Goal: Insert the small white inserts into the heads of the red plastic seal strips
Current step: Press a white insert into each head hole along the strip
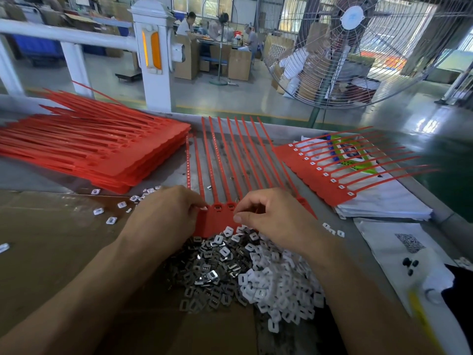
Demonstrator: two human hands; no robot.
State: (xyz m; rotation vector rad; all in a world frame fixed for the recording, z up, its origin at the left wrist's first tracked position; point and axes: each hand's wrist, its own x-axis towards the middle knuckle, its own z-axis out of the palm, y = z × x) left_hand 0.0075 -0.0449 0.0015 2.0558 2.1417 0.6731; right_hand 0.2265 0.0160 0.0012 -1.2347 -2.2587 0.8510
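A red sheet of joined seal strips [220, 221] lies in front of me, heads toward me and tails pointing away. My left hand [166, 216] pinches the sheet's left head edge, where a white insert shows at the fingertips. My right hand [271, 216] hovers curled over the heads further right; whether it holds an insert is hidden. A heap of small white and metal inserts [256, 272] lies just below the sheet. Two open head sockets show between my hands.
A thick stack of red strip sheets [102, 149] lies at the left. Another sheet with white inserts fitted [327, 175] rests on a pile of printed bags [384, 201] at the right. Loose inserts [112, 208] scatter on the cardboard. A large fan [358, 47] stands beyond the table.
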